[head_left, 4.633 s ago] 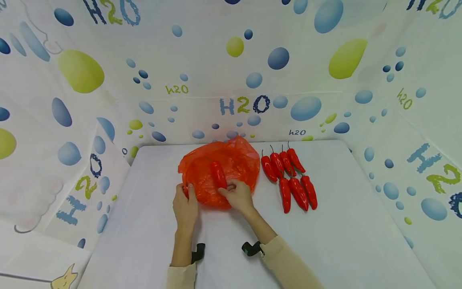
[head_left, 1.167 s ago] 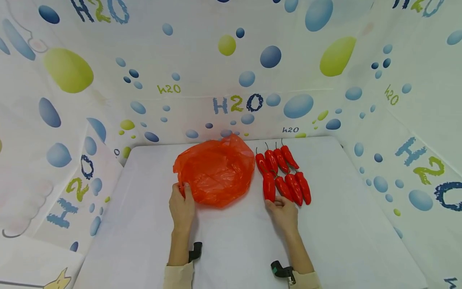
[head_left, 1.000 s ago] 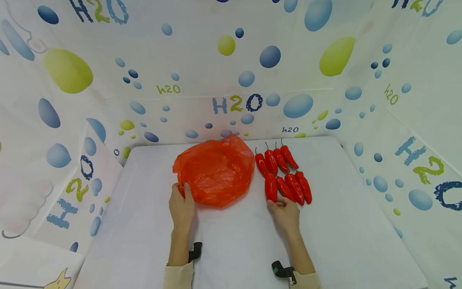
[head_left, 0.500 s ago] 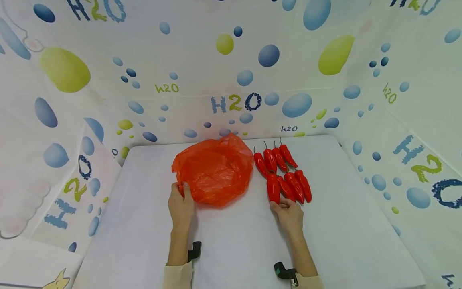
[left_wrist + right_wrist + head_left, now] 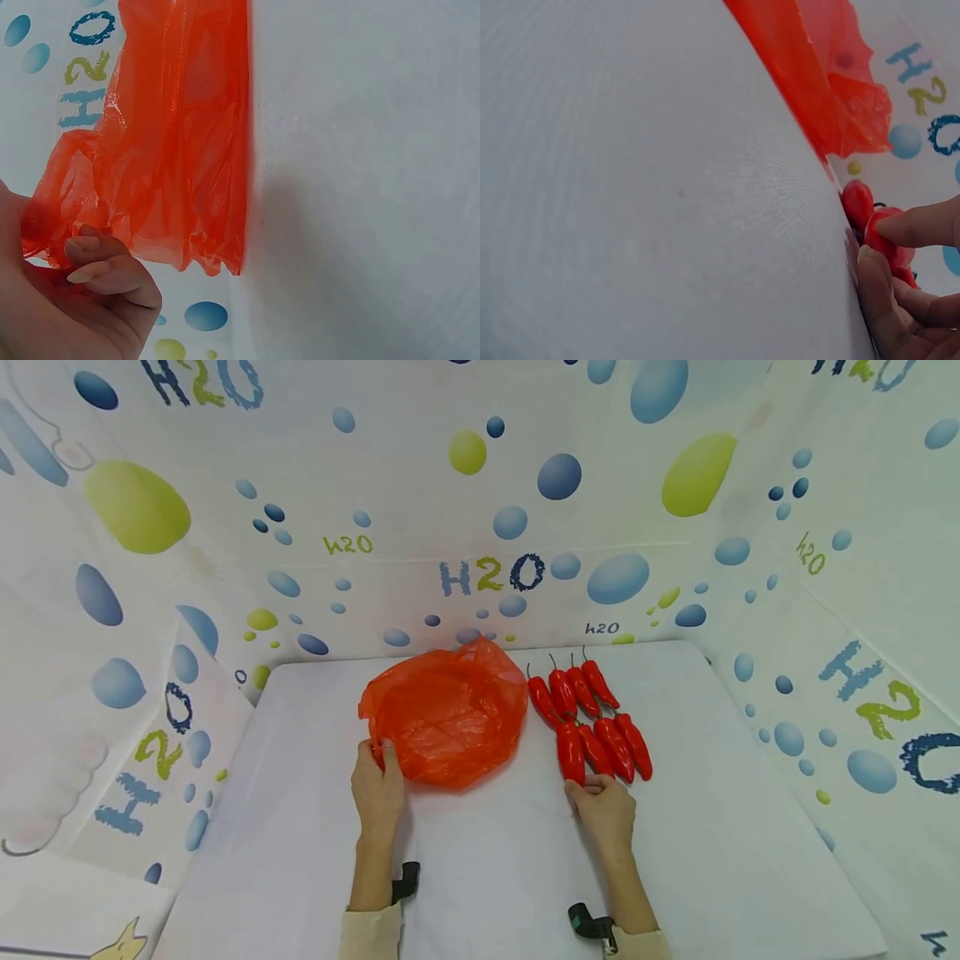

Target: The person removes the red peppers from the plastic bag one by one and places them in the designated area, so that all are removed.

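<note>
In the head view, my left hand (image 5: 378, 789) pinches the near-left rim of an orange-red plastic bag (image 5: 450, 718) that sits with its mouth spread open. The left wrist view shows the bag's film (image 5: 176, 135) between the curled fingers and thumb. To the right of the bag, my right hand (image 5: 606, 810) pinches the near tip of a red chili pepper (image 5: 571, 752). That pepper lies at the left end of the front row of several peppers (image 5: 615, 747), its stem end touching the back row (image 5: 562, 693). In the right wrist view, thumb and fingers close round the pepper (image 5: 885, 232).
A white table (image 5: 480, 877) bears the bag and the peppers. Behind it and on both sides hangs a white curtain (image 5: 412, 485) printed with blue and green drops. Black wrist cameras (image 5: 588, 922) are strapped at both wrists.
My right hand carried the pepper out of the bag to the front row, then slid it slightly right against its neighbours. The left hand stays on the bag's rim.
</note>
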{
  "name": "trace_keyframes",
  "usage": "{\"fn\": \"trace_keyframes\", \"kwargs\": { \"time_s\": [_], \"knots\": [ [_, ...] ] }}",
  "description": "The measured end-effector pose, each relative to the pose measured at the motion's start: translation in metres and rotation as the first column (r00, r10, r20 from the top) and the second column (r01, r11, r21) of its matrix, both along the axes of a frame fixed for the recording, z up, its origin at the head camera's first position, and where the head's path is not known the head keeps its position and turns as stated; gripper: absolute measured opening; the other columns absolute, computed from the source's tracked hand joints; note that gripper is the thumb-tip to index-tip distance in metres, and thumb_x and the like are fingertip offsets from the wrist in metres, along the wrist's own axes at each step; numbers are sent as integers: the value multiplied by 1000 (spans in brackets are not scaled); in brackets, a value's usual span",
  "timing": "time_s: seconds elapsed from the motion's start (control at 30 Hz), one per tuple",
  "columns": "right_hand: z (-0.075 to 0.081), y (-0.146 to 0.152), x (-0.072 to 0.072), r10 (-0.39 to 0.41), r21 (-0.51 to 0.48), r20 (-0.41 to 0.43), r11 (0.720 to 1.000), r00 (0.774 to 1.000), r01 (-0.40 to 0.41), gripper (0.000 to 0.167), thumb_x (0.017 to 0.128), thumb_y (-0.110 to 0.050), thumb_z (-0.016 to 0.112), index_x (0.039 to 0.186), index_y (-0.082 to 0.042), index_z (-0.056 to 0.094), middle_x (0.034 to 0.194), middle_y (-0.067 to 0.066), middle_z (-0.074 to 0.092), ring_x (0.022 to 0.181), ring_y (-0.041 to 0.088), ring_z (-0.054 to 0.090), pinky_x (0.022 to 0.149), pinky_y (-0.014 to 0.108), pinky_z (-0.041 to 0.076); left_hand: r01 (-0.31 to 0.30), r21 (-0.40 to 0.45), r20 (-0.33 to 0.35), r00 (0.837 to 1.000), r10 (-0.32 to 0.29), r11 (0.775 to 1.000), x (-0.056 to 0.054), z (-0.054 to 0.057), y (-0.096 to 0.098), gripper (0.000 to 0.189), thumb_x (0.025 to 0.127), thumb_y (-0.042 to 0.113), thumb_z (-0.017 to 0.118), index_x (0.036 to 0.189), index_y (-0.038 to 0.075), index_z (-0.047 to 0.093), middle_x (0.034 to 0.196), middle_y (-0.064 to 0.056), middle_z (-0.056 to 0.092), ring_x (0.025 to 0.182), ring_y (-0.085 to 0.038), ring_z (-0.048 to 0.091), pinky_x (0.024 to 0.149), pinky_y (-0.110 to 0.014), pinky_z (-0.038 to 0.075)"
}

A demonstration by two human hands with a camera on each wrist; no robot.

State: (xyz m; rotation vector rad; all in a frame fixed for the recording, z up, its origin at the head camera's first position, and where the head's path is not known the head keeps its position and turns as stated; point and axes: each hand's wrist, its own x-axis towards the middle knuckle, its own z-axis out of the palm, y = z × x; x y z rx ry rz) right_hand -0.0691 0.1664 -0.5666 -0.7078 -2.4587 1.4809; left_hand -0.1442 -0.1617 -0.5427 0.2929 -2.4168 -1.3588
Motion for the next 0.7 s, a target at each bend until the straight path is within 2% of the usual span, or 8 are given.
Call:
{"fn": "trace_keyframes", "kwargs": {
  "time_s": [0.13,0.3,0.5,0.7],
  "knots": [
    [4,1,2,-5,-12,5,1000,1000,5,39,92,-31,81,110,2,72,84,12,76,61,20,72,59,26,56,1,1,4,1000,-1,1000,-1,0,2,41,112,35,44,128,-1,53,102,-18,65,87,-32,59,81,-45,53],
    [8,3,3,-11,4,10,1000,1000,11,38,93,-34,80,106,0,72,81,11,76,59,20,71,57,26,55,-4,1,-4,1000,4,1000,-1,2,2,41,112,35,44,125,-3,53,101,-20,63,89,-36,58,83,-47,51],
    [12,6,3,-26,72,25,997,999,24,37,92,-38,80,97,-2,75,70,6,71,54,19,65,55,29,52,1,3,0,1000,-1,1000,-1,4,2,43,112,36,43,126,-3,53,103,-21,63,91,-37,58,84,-49,52],
    [14,7,-6,-34,106,-39,994,999,38,35,92,-39,80,92,-5,73,71,6,71,59,19,65,56,28,53,-8,-26,-12,1000,8,1000,0,4,2,42,110,33,47,130,-4,51,114,-21,55,100,-38,56,91,-52,50]
  ]
}}
